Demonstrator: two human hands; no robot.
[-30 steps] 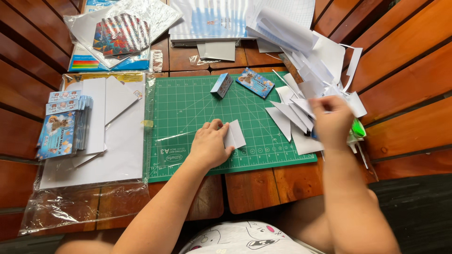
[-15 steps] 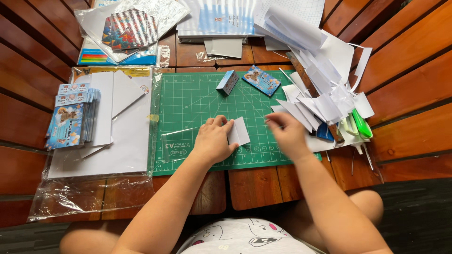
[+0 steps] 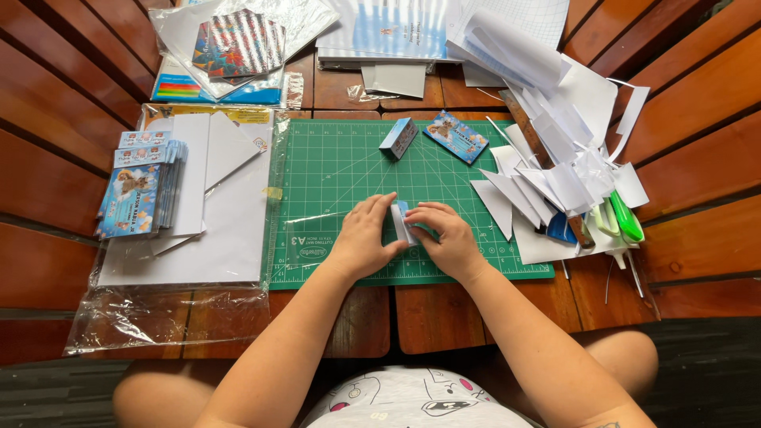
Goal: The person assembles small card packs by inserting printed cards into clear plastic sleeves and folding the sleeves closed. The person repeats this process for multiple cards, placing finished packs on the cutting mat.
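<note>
Wooden slat table (image 3: 71, 71), dark red, carries everything. Green cutting mat (image 3: 341, 170) lies at centre; to its left a clear plastic sleeve (image 3: 158, 309) holds white sheets (image 3: 230, 238) with a stack of blue printed cards (image 3: 139, 190) on top. Scrap pile of white offcuts (image 3: 555, 158) sits on the mat's right edge, with green-handled scissors (image 3: 622, 218) and a ruler (image 3: 527, 135) half buried in it. Far side: coloured paper packs (image 3: 234, 43) in wrapping. On the mat's far part stand a small folded card box (image 3: 398, 137) and a flat printed card (image 3: 455, 136), close together but apart. Change since a second ago: the right hand (image 3: 452, 238) was over at the scrap pile, then crossing back; it has now come to the middle of the mat and met the left hand (image 3: 366, 238), which stayed put on the piece. The small white piece (image 3: 400, 222), then lying flat under the left fingers, now stands on edge between the two hands, a blue face showing on its right side. Both hands together, fingertips pinched on it from either side, heels low over the mat. Judgement: picking from the scraps is over and two-handed folding or shaping of the piece is in hand, likely toward a form like the box already standing. How far it is creased I cannot tell; fingers cover most of it.
</note>
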